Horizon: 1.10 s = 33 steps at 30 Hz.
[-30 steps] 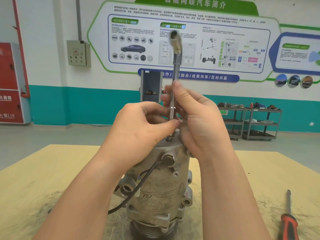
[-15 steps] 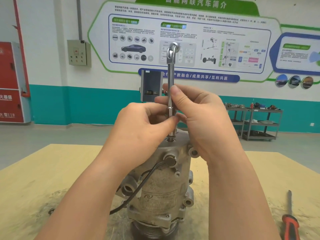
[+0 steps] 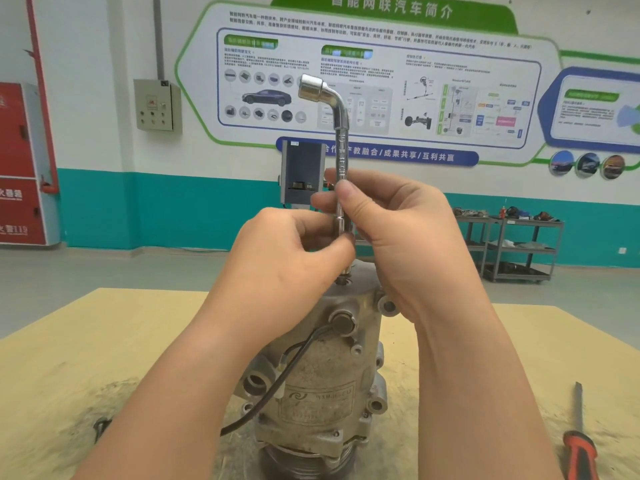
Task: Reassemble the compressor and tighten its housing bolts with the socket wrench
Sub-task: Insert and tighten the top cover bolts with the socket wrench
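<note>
Both hands are up on the wrench shaft: the right hand (image 3: 398, 237) pinches the socket wrench (image 3: 341, 157) between thumb and fingers partway up, and the left hand (image 3: 287, 258) curls its fingertips round the shaft just below. The wrench stands upright, its lower end seated on a bolt at the top of the compressor (image 3: 322, 375), which stands on end on the desk (image 3: 104, 341). This looks like bolt tightening by finger-spinning; next probably a firmer turn using the bent upper socket as a lever. A black cable (image 3: 291, 372) trails down the housing, clear of the wrench. A red-handled screwdriver (image 3: 580, 441) lies well apart at the right.
</note>
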Motion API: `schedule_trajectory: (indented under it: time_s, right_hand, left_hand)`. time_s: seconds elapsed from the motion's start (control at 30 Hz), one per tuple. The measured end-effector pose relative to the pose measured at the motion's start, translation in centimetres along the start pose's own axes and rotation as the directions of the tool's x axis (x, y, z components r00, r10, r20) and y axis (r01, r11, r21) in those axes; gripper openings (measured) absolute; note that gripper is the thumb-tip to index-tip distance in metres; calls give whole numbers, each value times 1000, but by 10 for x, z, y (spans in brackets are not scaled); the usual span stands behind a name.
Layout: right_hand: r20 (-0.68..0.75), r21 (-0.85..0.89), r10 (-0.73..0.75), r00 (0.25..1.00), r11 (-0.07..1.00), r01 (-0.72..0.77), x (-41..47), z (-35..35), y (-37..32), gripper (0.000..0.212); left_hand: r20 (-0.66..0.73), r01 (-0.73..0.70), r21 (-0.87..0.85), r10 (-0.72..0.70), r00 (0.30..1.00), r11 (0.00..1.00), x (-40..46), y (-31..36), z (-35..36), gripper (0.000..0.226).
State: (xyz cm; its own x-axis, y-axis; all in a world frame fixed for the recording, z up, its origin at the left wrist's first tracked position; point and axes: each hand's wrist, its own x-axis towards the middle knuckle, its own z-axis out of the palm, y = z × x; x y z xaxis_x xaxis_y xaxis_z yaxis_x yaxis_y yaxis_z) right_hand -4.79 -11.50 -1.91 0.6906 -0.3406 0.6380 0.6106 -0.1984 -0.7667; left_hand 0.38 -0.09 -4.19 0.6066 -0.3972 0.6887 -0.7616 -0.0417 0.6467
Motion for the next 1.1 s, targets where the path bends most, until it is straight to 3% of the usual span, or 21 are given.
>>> schedule_trajectory:
  time_s: [0.1, 0.2, 0.4, 0.5, 0.63, 0.77, 0.9, 1.1]
  right_hand:
    - [-79, -2, -10, 997, 1000, 10, 0, 2, 1, 17]
    - [-137, -39, -20, 990, 999, 15, 0, 3, 3, 18]
    - [59, -50, -25, 998, 998, 28, -3, 0, -3, 14]
    - [-20, -1, -36, 999, 999, 36, -2, 1, -2, 7]
    - [-140, -79, -54, 989, 996, 43, -1, 6, 3, 19]
    - [-16, -77, 10, 1000, 997, -11, -2, 7, -1, 11]
    - [47, -42, 30, 998, 999, -28, -1, 6, -2, 18]
    - [32, -62, 22, 999, 998, -20, 0, -7, 4, 15]
  left_hand:
    - [13, 5, -8, -5, 1000, 1000, -1, 2, 1, 18]
    - [-76, 4, -33, -7, 997, 999, -1, 1, 2, 15]
    - [-12, 4, -23, -4, 1000, 1000, -3, 1, -1, 11]
    - [14, 32, -41, -32, 999, 999, -2, 3, -1, 13]
    - [-61, 34, -47, -37, 997, 998, -3, 3, 1, 16]
    - [22, 17, -2, -17, 1000, 1000, -3, 3, -3, 10]
    - [73, 10, -1, -10, 997, 1000, -4, 5, -5, 13]
    - [-128, -20, 137, 37, 991, 990, -5, 14, 1, 26]
